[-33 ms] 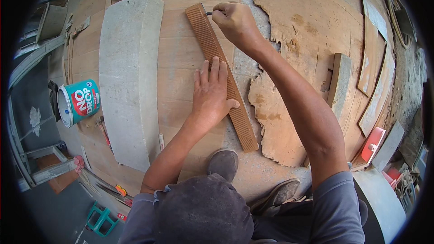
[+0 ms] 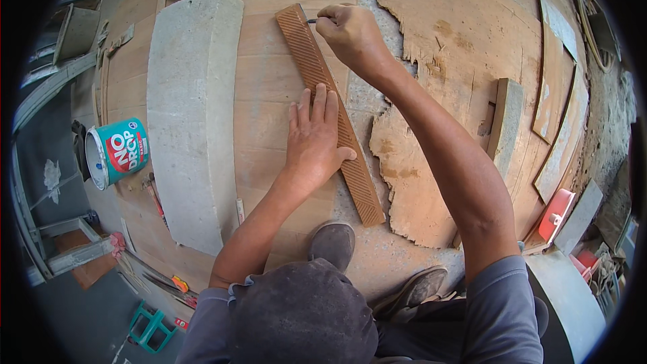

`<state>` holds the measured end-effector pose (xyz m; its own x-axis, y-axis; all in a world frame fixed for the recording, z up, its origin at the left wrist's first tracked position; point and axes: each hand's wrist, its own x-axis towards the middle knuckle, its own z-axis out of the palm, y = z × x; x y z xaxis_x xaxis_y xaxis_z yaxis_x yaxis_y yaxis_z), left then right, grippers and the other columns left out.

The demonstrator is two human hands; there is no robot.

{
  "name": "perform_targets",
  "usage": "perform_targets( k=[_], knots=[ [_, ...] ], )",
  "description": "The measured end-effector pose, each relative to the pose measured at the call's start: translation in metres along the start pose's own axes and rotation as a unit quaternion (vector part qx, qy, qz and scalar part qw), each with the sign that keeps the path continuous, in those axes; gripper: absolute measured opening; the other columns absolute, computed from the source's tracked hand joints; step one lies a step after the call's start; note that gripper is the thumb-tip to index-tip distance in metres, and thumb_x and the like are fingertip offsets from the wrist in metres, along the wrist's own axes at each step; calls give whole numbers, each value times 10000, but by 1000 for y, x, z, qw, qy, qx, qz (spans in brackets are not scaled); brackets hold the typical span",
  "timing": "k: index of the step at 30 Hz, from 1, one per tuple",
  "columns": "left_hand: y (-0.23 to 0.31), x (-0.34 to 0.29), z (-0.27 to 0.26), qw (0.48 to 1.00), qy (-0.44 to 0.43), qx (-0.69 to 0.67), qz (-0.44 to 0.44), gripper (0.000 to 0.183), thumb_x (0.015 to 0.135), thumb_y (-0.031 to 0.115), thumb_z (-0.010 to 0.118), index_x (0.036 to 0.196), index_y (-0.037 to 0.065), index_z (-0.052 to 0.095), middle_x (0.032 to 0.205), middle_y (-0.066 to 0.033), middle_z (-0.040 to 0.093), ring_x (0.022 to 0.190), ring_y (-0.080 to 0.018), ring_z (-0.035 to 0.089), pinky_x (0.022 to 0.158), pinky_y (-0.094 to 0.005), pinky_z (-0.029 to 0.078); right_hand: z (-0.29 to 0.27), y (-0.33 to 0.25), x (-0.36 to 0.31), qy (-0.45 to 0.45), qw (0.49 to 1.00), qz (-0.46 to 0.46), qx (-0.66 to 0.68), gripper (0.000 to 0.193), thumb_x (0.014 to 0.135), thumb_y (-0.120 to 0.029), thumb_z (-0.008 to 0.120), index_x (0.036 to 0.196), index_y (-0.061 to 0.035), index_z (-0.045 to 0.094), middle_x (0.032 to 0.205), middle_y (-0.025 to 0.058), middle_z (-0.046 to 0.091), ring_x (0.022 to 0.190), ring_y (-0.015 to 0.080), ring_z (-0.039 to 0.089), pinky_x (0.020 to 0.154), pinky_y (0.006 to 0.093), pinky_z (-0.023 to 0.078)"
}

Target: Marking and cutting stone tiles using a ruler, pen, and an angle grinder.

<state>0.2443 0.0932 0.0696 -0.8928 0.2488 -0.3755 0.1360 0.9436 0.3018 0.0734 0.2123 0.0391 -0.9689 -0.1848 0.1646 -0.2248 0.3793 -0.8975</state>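
A long brown strip with diagonal grooves [image 2: 359,189] lies aslant on the floor in front of me. Across its middle my left hand [image 2: 311,135] rests flat, fingers stretched out and thumb spread over the strip. My right hand [image 2: 352,34] is closed in a fist by the strip's far end. From that fist a thin dark metal tool [image 2: 311,21] sticks out, its tip at the strip's right edge. The fingers hide the rest of the tool, so its kind does not show.
A long pale grey block [image 2: 189,108] lies left of the strip. Beyond it a teal paint bucket [image 2: 125,152] is on its side. Rough-edged plywood [image 2: 458,34] covers the floor at the right, with a short wood block [image 2: 507,121] on it. My shoe [image 2: 332,243] stands near the strip.
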Motion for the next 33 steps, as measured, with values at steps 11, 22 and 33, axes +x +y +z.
perform_targets(
  k=[11, 22, 33],
  knots=[
    [-1, 0, 4, 1000, 22, 7, 11, 1214, 702, 409, 942, 1614, -63, 295, 1698, -279, 275, 1566, -480, 255, 1274, -605, 251, -20, -11, -52, -26, 999, -9, -35, 345, 935, -210, 591, 837, 102, 699, 895, 345, 679, 868, 505, 677, 832, 538, 538],
    [-5, 0, 8, 998, 54, 6, 35, 1158, 705, 404, 952, 1573, -51, 336, 1657, -286, 336, 1550, -477, 290, 1270, -610, 239, -46, -29, -115, -59, 997, 33, -23, 343, 959, -209, 599, 824, 98, 670, 833, 305, 657, 817, 486, 659, 794, 534, 522],
    [-4, 3, 8, 997, 57, 36, 34, 1195, 675, 442, 965, 1583, -29, 347, 1646, -263, 375, 1551, -453, 308, 1275, -540, 289, -62, -38, -173, -71, 996, 45, -37, 313, 960, -206, 626, 846, 80, 681, 833, 294, 663, 831, 471, 661, 804, 536, 527]
  ],
)
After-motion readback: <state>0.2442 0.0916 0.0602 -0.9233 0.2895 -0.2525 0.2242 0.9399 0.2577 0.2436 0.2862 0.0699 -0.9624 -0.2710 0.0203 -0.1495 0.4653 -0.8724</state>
